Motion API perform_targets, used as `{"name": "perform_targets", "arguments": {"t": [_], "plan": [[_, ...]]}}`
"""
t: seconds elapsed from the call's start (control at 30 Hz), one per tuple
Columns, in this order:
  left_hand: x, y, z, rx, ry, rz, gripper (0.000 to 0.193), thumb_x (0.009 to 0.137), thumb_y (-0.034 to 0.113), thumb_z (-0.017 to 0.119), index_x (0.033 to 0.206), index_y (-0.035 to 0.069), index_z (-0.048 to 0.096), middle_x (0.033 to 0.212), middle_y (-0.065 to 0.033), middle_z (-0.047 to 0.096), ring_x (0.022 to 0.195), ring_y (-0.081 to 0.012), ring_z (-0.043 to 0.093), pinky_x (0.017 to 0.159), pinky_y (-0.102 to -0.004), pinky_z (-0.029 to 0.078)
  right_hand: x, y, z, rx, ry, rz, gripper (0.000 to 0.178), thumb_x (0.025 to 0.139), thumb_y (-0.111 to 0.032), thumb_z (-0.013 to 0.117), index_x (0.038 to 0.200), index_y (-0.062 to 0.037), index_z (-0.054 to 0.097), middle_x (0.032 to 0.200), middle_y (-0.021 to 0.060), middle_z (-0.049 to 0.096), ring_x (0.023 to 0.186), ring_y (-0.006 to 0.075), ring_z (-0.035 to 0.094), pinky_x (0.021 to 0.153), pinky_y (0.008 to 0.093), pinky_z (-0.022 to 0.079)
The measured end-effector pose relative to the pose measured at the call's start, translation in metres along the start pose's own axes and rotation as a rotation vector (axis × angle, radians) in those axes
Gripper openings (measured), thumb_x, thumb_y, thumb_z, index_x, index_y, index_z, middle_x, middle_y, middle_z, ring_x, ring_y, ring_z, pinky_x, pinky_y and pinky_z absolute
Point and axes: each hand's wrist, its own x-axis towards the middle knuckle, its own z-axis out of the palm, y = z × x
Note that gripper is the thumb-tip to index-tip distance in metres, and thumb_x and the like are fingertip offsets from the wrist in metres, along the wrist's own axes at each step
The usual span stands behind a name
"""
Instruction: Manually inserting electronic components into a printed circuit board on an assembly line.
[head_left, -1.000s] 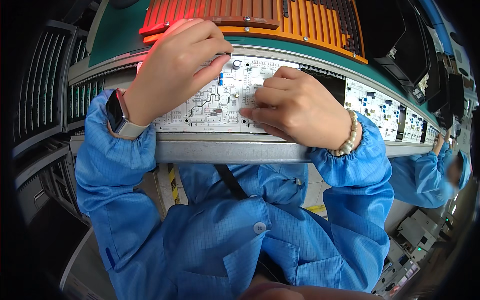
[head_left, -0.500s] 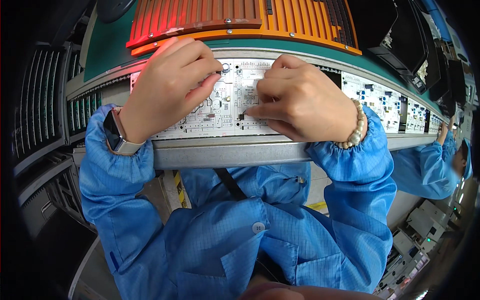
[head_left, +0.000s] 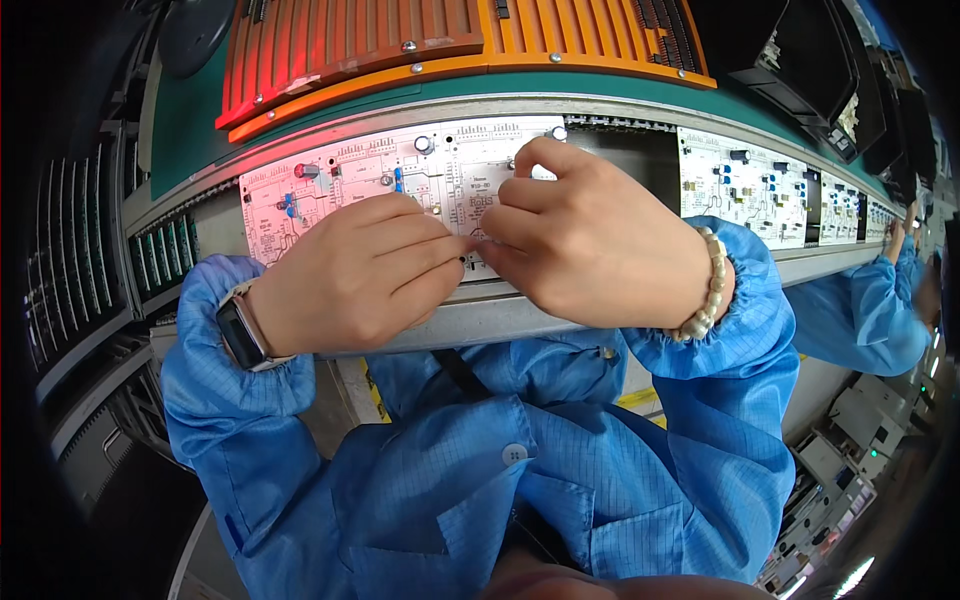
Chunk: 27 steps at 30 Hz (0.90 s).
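A white printed circuit board [head_left: 352, 172] lies in the metal rails in front of me. It carries round capacitors [head_left: 424, 145] and small blue components [head_left: 398, 179]. My left hand [head_left: 365, 270] is over the board's near edge, thumb and fingers pinched together; a tiny dark part shows at the fingertips, too small to name. Close beside those fingertips, my right hand [head_left: 590, 235] rests over the right part of the board with its fingers curled and closed. Whatever its fingertips may hold is hidden.
Beyond the rail, orange slotted trays [head_left: 560, 35] hold dark component strips on a green mat [head_left: 350, 99]. More populated boards [head_left: 745, 190] sit along the line at right, where a co-worker in blue [head_left: 860, 325] stands. Black bins [head_left: 800, 60] are at far right, a board rack [head_left: 75, 235] at left.
My left hand has come down from the capacitor at the board's far side to the near edge, beside my right fingertips. The board appears shifted slightly left in view.
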Motion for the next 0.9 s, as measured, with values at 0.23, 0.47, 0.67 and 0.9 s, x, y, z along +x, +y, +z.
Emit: {"name": "perform_targets", "arguments": {"t": [0.23,0.47,0.67,0.9], "plan": [[-0.001,0.005,-0.001,0.080,-0.128,0.028,0.027,0.073,0.007,0.072,0.098,-0.003,0.068,0.107,-0.0164,0.071,0.099,-0.0296,0.069,0.087,-0.0445,0.056,-0.002,0.007,0.007,0.017,0.007,0.025,0.006,0.075,-0.012,0.069,0.074,-0.0064,0.072,0.071,0.0026,0.056,0.077,0.0196,0.063,0.078,0.0327,0.052],[0.004,0.012,0.004,0.160,-0.122,0.028,0.020,0.076,0.007,0.067,0.093,-0.004,0.067,0.107,-0.0175,0.071,0.099,-0.0278,0.068,0.089,-0.0402,0.056,-0.005,0.016,0.001,0.127,0.027,0.057,0.013,0.071,-0.014,0.070,0.068,-0.0060,0.060,0.068,0.0047,0.053,0.067,0.0246,0.061,0.063,0.0367,0.051],[0.007,-0.003,-0.012,0.062,0.011,-0.174,0.029,0.071,0.000,0.077,0.098,-0.001,0.069,0.107,-0.0127,0.072,0.094,-0.0269,0.067,0.081,-0.0394,0.051,-0.002,0.031,0.006,0.043,0.276,0.108,0.014,0.068,-0.012,0.075,0.080,-0.0066,0.067,0.070,0.0055,0.056,0.067,0.0267,0.061,0.062,0.0393,0.050],[0.001,-0.007,-0.017,0.176,0.037,-0.386,0.028,0.073,0.003,0.079,0.099,0.004,0.071,0.097,-0.0070,0.065,0.090,-0.0265,0.060,0.081,-0.0398,0.043,0.001,0.032,-0.020,0.086,0.490,0.251,0.011,0.077,-0.008,0.072,0.087,-0.0060,0.069,0.076,0.0062,0.062,0.066,0.0238,0.064,0.059,0.0351,0.051]]}}
